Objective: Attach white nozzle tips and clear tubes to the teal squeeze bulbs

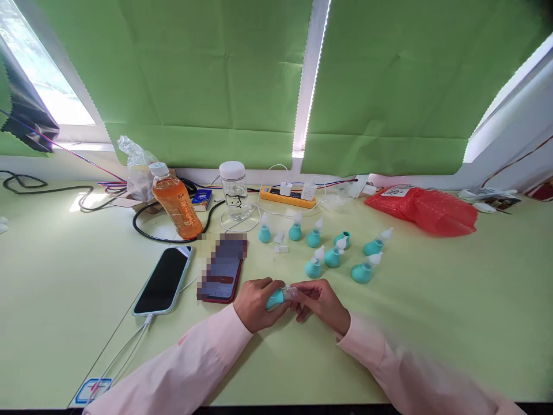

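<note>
Wrapped around a teal nasal aspirator bulb [275, 299], my left hand [256, 304] is closed near the front of the table. My right hand [324, 302] pinches the clear tip [292, 293] at the bulb's right end. Just beyond my hands stand several similar teal aspirators with whitish tips, among them one aspirator [361, 272] on the right and another aspirator [313, 267] nearer the middle. A teal bulb without a tip [343, 238] leans among them. Small clear plastic pieces [281, 249] lie to the left of the group.
Left of my hands lie a red-cased phone [224, 271] and a light-blue-cased phone [163, 281] with a cable. Behind are an orange drink bottle [176, 202], a clear jar [234, 193], a power strip [287, 197] and a red plastic package [423, 210].
</note>
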A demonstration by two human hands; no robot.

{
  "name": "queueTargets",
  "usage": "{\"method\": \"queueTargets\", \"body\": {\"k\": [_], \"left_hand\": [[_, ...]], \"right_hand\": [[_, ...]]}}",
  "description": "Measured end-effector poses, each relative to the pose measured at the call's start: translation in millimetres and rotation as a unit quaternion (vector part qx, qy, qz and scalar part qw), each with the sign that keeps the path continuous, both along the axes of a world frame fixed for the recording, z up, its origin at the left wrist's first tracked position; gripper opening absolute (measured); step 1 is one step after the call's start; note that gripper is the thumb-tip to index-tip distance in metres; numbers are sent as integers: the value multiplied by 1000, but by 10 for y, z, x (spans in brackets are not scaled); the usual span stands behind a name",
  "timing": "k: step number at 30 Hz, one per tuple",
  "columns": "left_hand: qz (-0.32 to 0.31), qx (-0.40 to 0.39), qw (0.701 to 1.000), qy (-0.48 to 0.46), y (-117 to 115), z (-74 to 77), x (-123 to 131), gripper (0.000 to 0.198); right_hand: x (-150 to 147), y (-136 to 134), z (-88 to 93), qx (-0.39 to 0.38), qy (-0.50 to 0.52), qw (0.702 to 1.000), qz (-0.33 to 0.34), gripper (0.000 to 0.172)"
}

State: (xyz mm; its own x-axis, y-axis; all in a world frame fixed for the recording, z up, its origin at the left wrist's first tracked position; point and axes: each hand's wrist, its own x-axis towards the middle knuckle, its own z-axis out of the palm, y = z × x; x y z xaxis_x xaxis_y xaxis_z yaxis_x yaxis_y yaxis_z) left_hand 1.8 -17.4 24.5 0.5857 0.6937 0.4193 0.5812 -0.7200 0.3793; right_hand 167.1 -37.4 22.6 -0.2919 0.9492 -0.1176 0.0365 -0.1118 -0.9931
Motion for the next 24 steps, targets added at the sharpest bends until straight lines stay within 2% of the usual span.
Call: {"method": "queueTargets", "body": {"k": [2,3,4,6,7,9,11,15,19,22,24], "left_hand": [[10,-36,998,-49,8,2,-40,25],[26,-48,995,-79,13,-3,-59,24],[48,-53,991,-111,17,-9,-76,22],[95,-58,979,-168,23,-17,-103,19],[118,-59,972,-194,23,-16,-112,19],[152,-60,957,-240,16,-6,-125,18],[175,-63,943,-275,7,8,-133,19],[185,-91,932,-298,-1,14,-133,21],[182,-127,930,-294,11,-17,-116,22],[189,-141,926,-294,21,-43,-108,23],[189,-151,924,-295,23,-54,-106,24]], "right_hand": [[-30,73,48,108,-47,993,-29,34],[-52,127,80,177,-84,980,-43,33],[-81,191,111,248,-138,957,-49,32],[-158,336,150,355,-284,890,-38,32],[-204,409,154,376,-370,849,-22,34],[-302,536,125,361,-516,776,28,38],[-388,624,65,331,-588,736,56,37],[-448,674,-46,320,-609,722,74,26],[-365,623,-46,320,-616,715,87,21],[-303,587,3,324,-618,714,63,25],[-299,590,24,329,-631,702,21,36]]}}
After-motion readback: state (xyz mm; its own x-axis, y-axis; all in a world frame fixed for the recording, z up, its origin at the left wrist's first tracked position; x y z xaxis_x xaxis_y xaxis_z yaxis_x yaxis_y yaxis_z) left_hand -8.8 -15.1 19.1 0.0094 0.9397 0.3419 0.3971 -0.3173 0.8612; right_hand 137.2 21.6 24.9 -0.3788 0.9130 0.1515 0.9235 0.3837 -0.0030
